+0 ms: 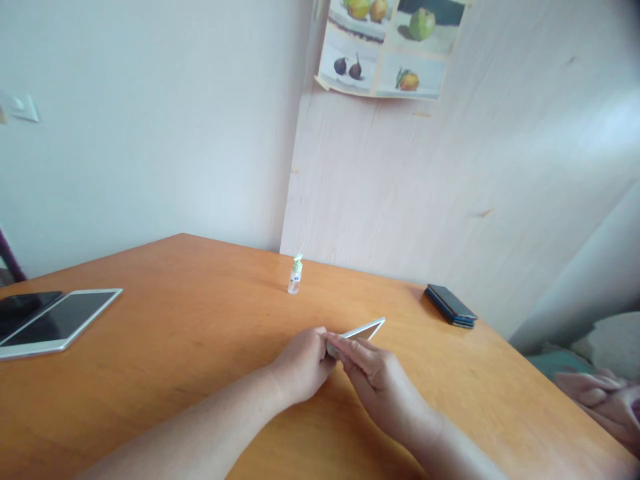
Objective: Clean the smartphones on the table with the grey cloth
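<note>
A thin white phone (pixel 367 329) is held tilted above the wooden table, its glossy face reflecting the orange tabletop. My left hand (pixel 306 360) is closed around its near end, fingers mostly hidden behind it. From the other side my right hand (pixel 381 381) reaches over the same end, with fingers pressed together against the phone and fingertips meeting the left hand. The far corner of the phone sticks out beyond both hands. Beyond them stands a small clear pump bottle (pixel 295 279) with a pale green top, upright and apart from the hands.
At the left lie a white-framed tablet (pixel 65 321) and a black flat device (pixel 25 308) beside it. A stack of dark flat slabs (pixel 451 305) sits near the right edge of the table (pixel 200 293). The wall rises behind, with fruit pictures (pixel 373 50). Crumpled fabric (pixel 600 397) shows at right.
</note>
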Available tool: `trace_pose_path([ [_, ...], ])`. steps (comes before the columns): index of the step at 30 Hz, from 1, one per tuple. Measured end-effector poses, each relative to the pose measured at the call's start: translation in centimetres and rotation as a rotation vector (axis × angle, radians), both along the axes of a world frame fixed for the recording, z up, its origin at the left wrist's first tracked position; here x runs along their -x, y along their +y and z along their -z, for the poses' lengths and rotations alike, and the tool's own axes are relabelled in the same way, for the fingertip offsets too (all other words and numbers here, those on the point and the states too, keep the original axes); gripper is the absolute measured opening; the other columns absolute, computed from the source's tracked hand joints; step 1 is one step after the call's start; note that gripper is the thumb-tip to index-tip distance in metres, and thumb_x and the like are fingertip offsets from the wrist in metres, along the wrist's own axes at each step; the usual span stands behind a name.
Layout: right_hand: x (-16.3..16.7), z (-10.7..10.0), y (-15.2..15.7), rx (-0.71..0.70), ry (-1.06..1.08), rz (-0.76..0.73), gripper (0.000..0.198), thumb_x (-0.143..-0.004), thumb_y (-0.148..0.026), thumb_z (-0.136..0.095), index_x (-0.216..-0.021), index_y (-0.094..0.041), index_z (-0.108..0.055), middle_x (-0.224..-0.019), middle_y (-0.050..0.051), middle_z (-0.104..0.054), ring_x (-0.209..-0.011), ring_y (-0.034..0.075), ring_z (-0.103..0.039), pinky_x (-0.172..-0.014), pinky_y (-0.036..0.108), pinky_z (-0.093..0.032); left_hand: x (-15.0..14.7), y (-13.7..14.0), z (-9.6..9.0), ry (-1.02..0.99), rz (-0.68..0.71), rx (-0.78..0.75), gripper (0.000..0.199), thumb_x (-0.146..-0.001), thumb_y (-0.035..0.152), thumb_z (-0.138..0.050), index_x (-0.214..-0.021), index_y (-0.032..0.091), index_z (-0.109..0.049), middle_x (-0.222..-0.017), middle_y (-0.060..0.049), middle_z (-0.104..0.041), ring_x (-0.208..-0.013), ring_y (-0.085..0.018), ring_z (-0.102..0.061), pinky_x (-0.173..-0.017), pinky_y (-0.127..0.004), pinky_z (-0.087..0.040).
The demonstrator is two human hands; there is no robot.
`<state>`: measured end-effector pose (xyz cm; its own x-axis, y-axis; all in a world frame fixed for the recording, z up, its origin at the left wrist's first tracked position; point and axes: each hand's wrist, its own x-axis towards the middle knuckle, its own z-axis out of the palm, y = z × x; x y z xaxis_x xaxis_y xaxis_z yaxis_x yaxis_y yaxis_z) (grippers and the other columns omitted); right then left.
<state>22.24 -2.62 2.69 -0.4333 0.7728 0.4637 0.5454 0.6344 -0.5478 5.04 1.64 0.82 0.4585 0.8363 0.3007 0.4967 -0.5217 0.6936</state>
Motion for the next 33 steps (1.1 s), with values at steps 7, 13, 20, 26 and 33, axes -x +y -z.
trace_pose_path([
  [7,-4.6,0.8,3.4,0.023,0.001,0.505,0.04,-0.095,-0.038,-0.042,-0.12,-0.02,-0.067,-0.091,0.008,-0.073,-0.084,0.024,-0.068,-0.076,0.034,-0.053,0.0,-0.2,-0.7,0.112,-0.072,0.032,0.018,-0.087,0.032,-0.054,-0.074,0.02,-0.056,-0.074,-0.001,-0.061,-0.069,-0.019,-0.06,-0.06,-0.026,-0.037],
  [13,-4.1,0.9,3.2,0.017,0.001,0.484,0.042,-0.095,-0.039,-0.042,-0.124,-0.018,-0.064,-0.094,0.009,-0.072,-0.086,0.023,-0.068,-0.077,0.033,-0.052,0.1,-0.1,-0.7,0.11,-0.063,0.032,0.017,-0.088,0.032,-0.052,-0.076,0.02,-0.057,-0.078,-0.002,-0.062,-0.073,-0.02,-0.061,-0.062,-0.027,-0.039],
  [20,-0.6,0.3,0.8,0.037,0.021,0.133,0.037,-0.097,-0.031,-0.04,-0.126,-0.022,-0.062,-0.1,0.007,-0.07,-0.088,0.018,-0.066,-0.079,0.027,-0.05,0.1,-0.2,-0.7,0.058,0.033,0.0,0.021,-0.092,0.029,-0.046,-0.078,0.02,-0.059,-0.077,-0.002,-0.063,-0.074,-0.019,-0.061,-0.064,-0.027,-0.04],
  [26,-5.7,0.8,4.3,0.121,0.049,0.557,0.038,-0.091,-0.036,-0.045,-0.116,-0.019,-0.067,-0.079,0.005,-0.069,-0.075,0.021,-0.064,-0.072,0.032,-0.048,0.3,-0.2,-0.9,0.121,-0.045,0.051,0.018,-0.088,0.033,-0.052,-0.079,0.02,-0.057,-0.08,-0.002,-0.062,-0.074,-0.019,-0.06,-0.062,-0.026,-0.038],
  [33,-7.3,2.2,6.1,0.28,0.217,0.611,0.036,-0.082,-0.03,-0.045,-0.105,-0.018,-0.07,-0.065,0.002,-0.065,-0.061,0.018,-0.061,-0.056,0.027,-0.047,0.5,-0.2,-1.2,0.111,-0.019,0.091,0.02,-0.088,0.036,-0.051,-0.081,0.019,-0.059,-0.081,-0.002,-0.064,-0.076,-0.02,-0.061,-0.064,-0.026,-0.04],
])
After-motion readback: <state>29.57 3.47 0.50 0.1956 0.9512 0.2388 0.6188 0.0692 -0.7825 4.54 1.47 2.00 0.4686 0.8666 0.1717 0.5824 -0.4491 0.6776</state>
